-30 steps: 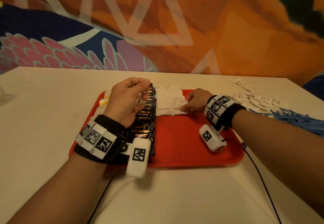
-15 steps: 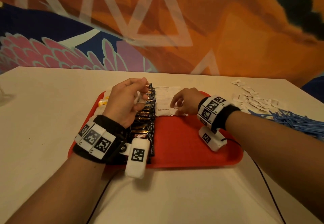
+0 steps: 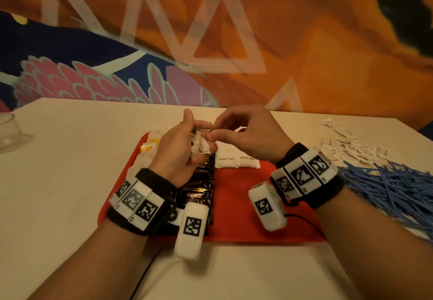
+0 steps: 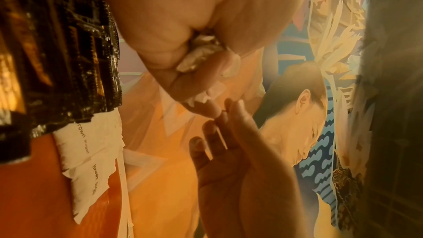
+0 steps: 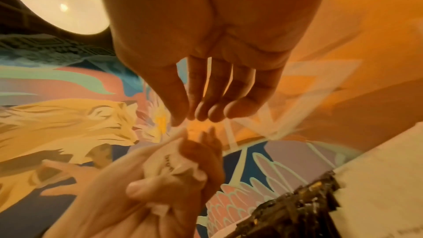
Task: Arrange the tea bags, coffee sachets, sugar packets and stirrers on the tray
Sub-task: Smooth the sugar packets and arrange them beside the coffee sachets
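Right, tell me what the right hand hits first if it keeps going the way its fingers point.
Most likely the bunch of white sugar packets gripped in the left hand. The right hand points its fingertips straight at them with only a small gap, though depth is hard to judge.

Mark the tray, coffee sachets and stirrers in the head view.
tray (image 3: 236,210), head view, bare red floor between the wrists.
coffee sachets (image 3: 195,196), head view, printed face of the nearest dark sachet.
stirrers (image 3: 386,187), head view, middle of the blue pile.
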Demonstrator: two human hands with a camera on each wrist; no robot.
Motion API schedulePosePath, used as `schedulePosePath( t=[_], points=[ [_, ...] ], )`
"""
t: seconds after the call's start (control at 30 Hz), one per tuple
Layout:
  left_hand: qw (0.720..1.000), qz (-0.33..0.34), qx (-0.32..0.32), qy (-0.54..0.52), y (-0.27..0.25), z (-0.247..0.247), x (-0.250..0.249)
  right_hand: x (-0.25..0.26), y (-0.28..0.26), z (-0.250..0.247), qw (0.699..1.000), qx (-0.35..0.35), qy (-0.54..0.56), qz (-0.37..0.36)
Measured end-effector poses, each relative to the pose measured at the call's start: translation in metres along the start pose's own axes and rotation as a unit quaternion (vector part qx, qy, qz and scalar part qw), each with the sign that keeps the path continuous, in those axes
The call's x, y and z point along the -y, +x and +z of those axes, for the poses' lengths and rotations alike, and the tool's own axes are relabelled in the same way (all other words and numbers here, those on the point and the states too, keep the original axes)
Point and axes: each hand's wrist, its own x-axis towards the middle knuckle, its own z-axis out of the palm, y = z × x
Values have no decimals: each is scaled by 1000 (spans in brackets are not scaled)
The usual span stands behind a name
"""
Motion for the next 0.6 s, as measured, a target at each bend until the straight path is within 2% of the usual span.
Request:
schedulePosePath(
  t=[0.07, 0.2, 0.4, 0.5, 0.6],
  points=[
    [1000, 6, -12, 13, 0, 0, 2, 4, -2, 5, 999, 28, -12, -32],
    [1000, 5, -4, 11, 1, 0, 3, -2, 0, 14, 990, 42, -89, -106],
    [999, -2, 40, 4, -1, -2, 2, -10, 2, 17, 992, 9, -65, -105],
    [999, -1, 41, 25, 2, -6, 2, -10, 4, 13, 998, -14, -4, -58],
    [998, 15, 48, 40, 3, -7, 2, -11, 5, 10, 999, -16, -5, -47]
  ],
)
